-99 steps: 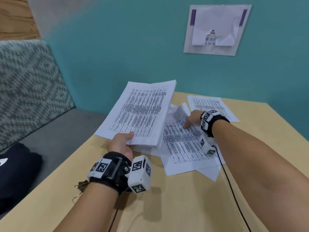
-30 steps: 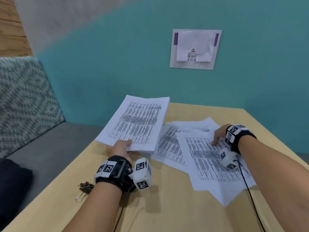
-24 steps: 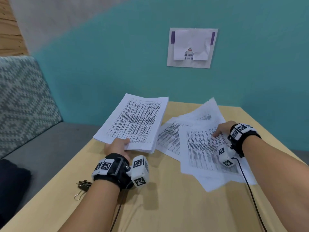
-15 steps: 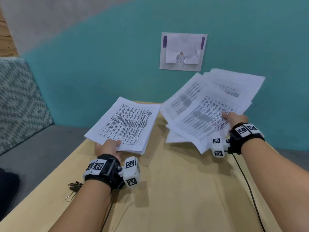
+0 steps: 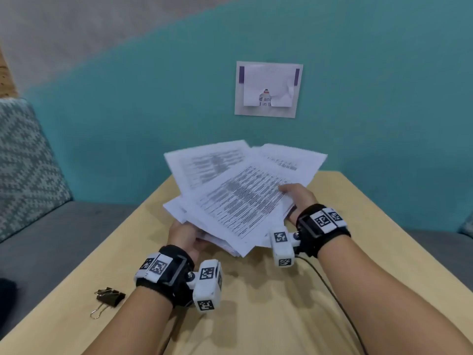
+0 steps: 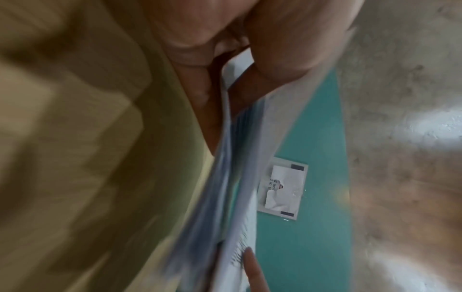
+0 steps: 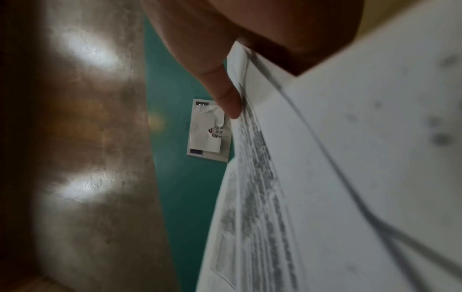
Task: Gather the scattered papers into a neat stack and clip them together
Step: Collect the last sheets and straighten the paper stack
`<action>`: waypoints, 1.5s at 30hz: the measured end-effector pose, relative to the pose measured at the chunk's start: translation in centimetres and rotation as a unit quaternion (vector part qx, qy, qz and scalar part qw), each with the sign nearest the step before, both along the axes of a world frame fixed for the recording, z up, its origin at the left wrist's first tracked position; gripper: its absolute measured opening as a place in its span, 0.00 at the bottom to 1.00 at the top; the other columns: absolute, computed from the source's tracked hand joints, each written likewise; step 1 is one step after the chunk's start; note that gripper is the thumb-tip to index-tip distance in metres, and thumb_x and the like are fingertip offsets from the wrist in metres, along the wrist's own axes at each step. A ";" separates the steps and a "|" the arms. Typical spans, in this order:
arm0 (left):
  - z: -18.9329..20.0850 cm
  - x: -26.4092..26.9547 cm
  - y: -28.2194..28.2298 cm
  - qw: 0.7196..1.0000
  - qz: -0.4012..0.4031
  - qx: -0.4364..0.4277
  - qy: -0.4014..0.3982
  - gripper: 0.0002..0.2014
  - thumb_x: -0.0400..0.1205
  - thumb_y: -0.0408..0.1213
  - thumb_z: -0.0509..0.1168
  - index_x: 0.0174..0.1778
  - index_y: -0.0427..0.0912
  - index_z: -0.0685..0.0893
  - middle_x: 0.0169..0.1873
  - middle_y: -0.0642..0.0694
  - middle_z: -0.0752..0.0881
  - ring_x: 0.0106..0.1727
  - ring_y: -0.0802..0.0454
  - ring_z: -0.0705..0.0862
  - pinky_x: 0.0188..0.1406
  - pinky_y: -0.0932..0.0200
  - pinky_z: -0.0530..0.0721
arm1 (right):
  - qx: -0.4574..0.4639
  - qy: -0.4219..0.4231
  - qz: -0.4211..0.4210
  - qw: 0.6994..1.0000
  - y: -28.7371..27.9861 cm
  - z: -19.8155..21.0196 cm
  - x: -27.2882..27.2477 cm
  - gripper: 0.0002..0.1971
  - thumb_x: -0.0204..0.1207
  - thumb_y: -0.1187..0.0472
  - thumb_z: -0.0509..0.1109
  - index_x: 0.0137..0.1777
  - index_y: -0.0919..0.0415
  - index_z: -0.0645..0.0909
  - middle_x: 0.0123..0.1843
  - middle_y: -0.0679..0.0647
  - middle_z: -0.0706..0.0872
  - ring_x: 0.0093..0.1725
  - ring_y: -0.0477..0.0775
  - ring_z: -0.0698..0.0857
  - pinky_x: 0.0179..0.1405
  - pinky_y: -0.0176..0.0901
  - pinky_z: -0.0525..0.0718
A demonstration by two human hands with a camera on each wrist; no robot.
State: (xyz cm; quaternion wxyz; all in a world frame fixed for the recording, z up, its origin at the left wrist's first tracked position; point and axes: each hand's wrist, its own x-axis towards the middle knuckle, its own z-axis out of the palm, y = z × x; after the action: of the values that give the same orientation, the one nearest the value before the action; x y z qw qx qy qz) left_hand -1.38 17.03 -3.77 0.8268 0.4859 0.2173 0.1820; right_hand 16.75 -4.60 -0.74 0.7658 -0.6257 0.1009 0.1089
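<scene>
I hold a loose, fanned bundle of printed papers [image 5: 238, 198] with both hands, lifted above the middle of a light wooden counter [image 5: 281, 298]. The sheets are not squared up: corners stick out to the far left and far right, and the print is blurred.

My left hand [image 5: 185, 238] grips the near left corner of the bundle. In the left wrist view the thumb lies on one face of the sheets and the fingers [image 6: 212, 118] curl against the other, with the paper edges between them. My right hand [image 5: 297, 198] grips the right edge, thumb on top of the uppermost page; in the right wrist view the thumb [image 7: 225, 98] presses on the printed face and the palm is behind the sheets.

A black binder clip [image 5: 110, 297] with wire handles lies on the counter near its left edge, to the near left of my left wrist and well apart from the papers.

Beyond the counter stands a teal wall [image 5: 128, 98] with a torn paper notice [image 5: 268, 89] fixed to it. A grey bench seat with a patterned cushion [image 5: 23, 165] is on the left.
</scene>
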 end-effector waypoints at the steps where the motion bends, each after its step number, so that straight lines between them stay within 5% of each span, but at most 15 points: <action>1: 0.0 -0.2 -0.1 1.000 -0.010 0.005 -0.007 0.11 0.85 0.26 0.64 0.59 0.41 0.88 0.49 0.39 0.93 0.45 0.42 0.89 0.45 0.45 0.91 | -0.011 0.005 -0.001 1.000 0.6 0.7 -2.2 0.40 0.44 0.64 0.84 0.64 0.67 0.84 0.66 0.64 0.85 0.61 0.69 0.85 0.64 0.70 0.82; 3: 0.0 -0.5 -0.2 0.999 -0.025 0.022 -0.024 0.08 0.86 0.29 0.64 0.56 0.41 0.87 0.41 0.42 0.92 0.35 0.47 0.88 0.32 0.52 0.89 | -0.045 0.007 -0.015 0.999 1.0 2.3 -5.8 0.27 0.62 0.68 0.79 0.63 0.69 0.83 0.53 0.60 0.84 0.48 0.62 0.82 0.54 0.53 0.81; 5: 0.3 -0.8 -0.3 0.999 -0.019 0.034 -0.027 0.06 0.87 0.31 0.64 0.50 0.42 0.87 0.34 0.43 0.91 0.31 0.47 0.87 0.28 0.52 0.88 | -0.051 0.009 -0.023 0.998 0.9 2.0 -6.9 0.20 0.69 0.71 0.76 0.63 0.69 0.81 0.50 0.58 0.81 0.44 0.60 0.79 0.49 0.52 0.78; 9: 1.2 -1.3 -1.1 0.999 -0.032 0.016 -0.021 0.09 0.85 0.38 0.69 0.58 0.41 0.90 0.51 0.33 0.93 0.46 0.37 0.90 0.46 0.34 0.91 | 0.034 0.049 0.005 0.998 0.6 0.2 -6.8 0.38 0.44 0.69 0.84 0.61 0.67 0.81 0.63 0.63 0.85 0.53 0.68 0.86 0.52 0.70 0.86; 13: 1.6 -2.6 -1.7 0.996 -0.067 -0.002 -0.053 0.16 0.85 0.44 0.71 0.64 0.39 0.87 0.58 0.32 0.91 0.57 0.29 0.90 0.59 0.27 0.86 | 0.070 0.073 0.051 0.994 0.6 0.8 -8.7 0.16 0.71 0.71 0.76 0.59 0.70 0.82 0.58 0.71 0.88 0.56 0.73 0.89 0.64 0.75 0.82; 17: 1.9 -2.7 -2.0 0.993 -0.092 0.004 -0.070 0.11 0.87 0.45 0.68 0.50 0.42 0.90 0.46 0.37 0.92 0.39 0.40 0.93 0.35 0.43 0.92 | 0.123 0.054 0.052 0.990 0.7 -0.1 -8.3 0.08 0.78 0.71 0.72 0.56 0.70 0.82 0.52 0.71 0.89 0.48 0.71 0.90 0.57 0.71 0.86; 19: 2.2 -2.2 -1.9 0.992 -0.084 -0.042 -0.086 0.18 0.88 0.52 0.62 0.48 0.44 0.92 0.47 0.39 0.92 0.42 0.41 0.92 0.41 0.45 0.90 | 0.125 0.072 0.017 0.989 1.1 -0.8 -7.8 0.13 0.73 0.70 0.76 0.56 0.69 0.82 0.54 0.71 0.89 0.46 0.71 0.90 0.52 0.73 0.87; 22: 1.7 -1.2 -1.2 0.985 -0.066 -0.125 -0.100 0.41 0.78 0.76 0.56 0.69 0.46 0.89 0.64 0.40 0.87 0.62 0.40 0.81 0.59 0.42 0.77 | 0.112 0.086 -0.053 0.989 1.6 -2.5 -6.6 0.28 0.59 0.69 0.82 0.61 0.70 0.81 0.60 0.70 0.87 0.52 0.73 0.89 0.52 0.80 0.84; 24: 1.6 -1.1 -1.2 0.988 -0.050 -0.122 -0.084 0.46 0.72 0.82 0.57 0.70 0.49 0.89 0.62 0.41 0.84 0.58 0.41 0.75 0.63 0.42 0.75 | 0.122 0.081 -0.089 0.985 1.8 -2.9 -6.5 0.32 0.61 0.70 0.81 0.67 0.71 0.78 0.63 0.68 0.86 0.58 0.70 0.87 0.58 0.74 0.85; 26: 1.4 -0.9 -1.4 0.991 -0.070 -0.093 -0.060 0.39 0.76 0.76 0.63 0.69 0.47 0.88 0.63 0.48 0.84 0.59 0.44 0.80 0.66 0.44 0.76 | 0.117 0.075 -0.109 0.984 2.0 -2.6 -7.1 0.35 0.63 0.70 0.80 0.73 0.71 0.75 0.68 0.66 0.84 0.62 0.68 0.85 0.64 0.69 0.84; 29: 1.1 -0.4 -1.7 0.996 -0.063 -0.053 -0.022 0.21 0.80 0.39 0.75 0.69 0.39 0.88 0.65 0.36 0.90 0.65 0.34 0.90 0.71 0.34 0.81 | 0.129 0.067 -0.107 0.984 2.6 -2.5 -7.6 0.41 0.66 0.71 0.80 0.80 0.71 0.68 0.73 0.65 0.79 0.68 0.69 0.82 0.68 0.69 0.81; 32: 0.8 -0.3 -1.3 0.999 0.029 -0.017 0.034 0.20 0.75 0.16 0.71 0.63 0.31 0.88 0.58 0.31 0.92 0.56 0.28 0.92 0.63 0.28 0.86 | 0.146 0.064 -0.079 0.984 3.1 -2.2 -8.0 0.41 0.56 0.70 0.83 0.73 0.70 0.76 0.66 0.66 0.85 0.59 0.68 0.87 0.60 0.67 0.87; 35: 1.3 -0.6 -0.8 0.998 0.054 0.004 0.036 0.21 0.75 0.12 0.69 0.63 0.30 0.88 0.55 0.31 0.93 0.54 0.28 0.92 0.60 0.27 0.87 | 0.152 0.039 -0.036 0.987 2.4 -1.1 -8.0 0.29 0.55 0.72 0.83 0.60 0.73 0.86 0.51 0.64 0.89 0.43 0.63 0.87 0.41 0.49 0.88; 40: 2.1 -1.2 0.5 0.994 0.091 0.028 0.052 0.18 0.73 0.11 0.70 0.57 0.28 0.87 0.55 0.29 0.91 0.53 0.28 0.92 0.60 0.28 0.87 | 0.250 -0.008 0.026 0.968 -1.7 1.1 -7.7 0.16 0.72 0.59 0.79 0.58 0.64 0.86 0.48 0.61 0.92 0.51 0.63 0.88 0.54 0.58 0.89; 45: 2.8 -1.7 1.6 0.993 0.072 0.071 0.054 0.20 0.74 0.10 0.70 0.61 0.26 0.86 0.53 0.30 0.92 0.53 0.30 0.92 0.53 0.38 0.90 | 0.323 -0.013 0.128 0.938 -7.5 1.1 -5.8 0.43 0.72 0.21 0.58 0.73 0.54 0.82 0.69 0.61 0.87 0.71 0.68 0.82 0.76 0.69 0.71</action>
State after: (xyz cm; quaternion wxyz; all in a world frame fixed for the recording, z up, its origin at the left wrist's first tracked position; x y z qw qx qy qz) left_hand -3.09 18.65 -0.95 0.7619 0.5358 0.2825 0.2294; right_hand 10.91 -12.11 0.40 0.9075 -0.3537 -0.0302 0.2245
